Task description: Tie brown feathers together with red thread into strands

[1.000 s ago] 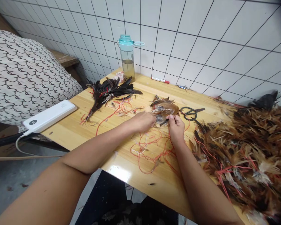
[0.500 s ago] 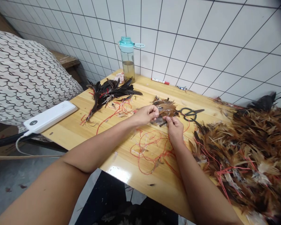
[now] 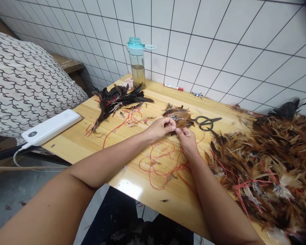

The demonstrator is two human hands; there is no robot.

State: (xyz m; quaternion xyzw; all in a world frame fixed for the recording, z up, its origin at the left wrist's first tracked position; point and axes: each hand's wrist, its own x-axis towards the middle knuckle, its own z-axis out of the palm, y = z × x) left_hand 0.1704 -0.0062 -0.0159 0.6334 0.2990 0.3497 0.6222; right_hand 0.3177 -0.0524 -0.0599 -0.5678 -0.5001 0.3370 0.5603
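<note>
My left hand point(image 3: 162, 128) is closed in a pinch over the middle of the table, its fingertips close to those of my right hand point(image 3: 187, 139). My right thumb and forefinger are also pressed together. Whatever lies between the fingertips is too small to make out. Just behind both hands is a small pile of brown feathers point(image 3: 180, 115), partly covered by them. Loose loops of red string point(image 3: 159, 166) lie in front of the hands and pass near my right wrist. Black-handled scissors point(image 3: 208, 122) rest to the right of the small pile.
A large heap of brown feathers point(image 3: 275, 160) covers the table's right side. Black feathers point(image 3: 117, 98) lie at the back left, by a water bottle point(image 3: 137, 64). A white power bank point(image 3: 52, 127) sits at the left edge. A red marker point(image 3: 173, 87) lies near the tiled wall.
My right hand has moved slightly left, and its fingertips now meet those of my left hand. My left hand has moved slightly to the right. The view has shifted a little.
</note>
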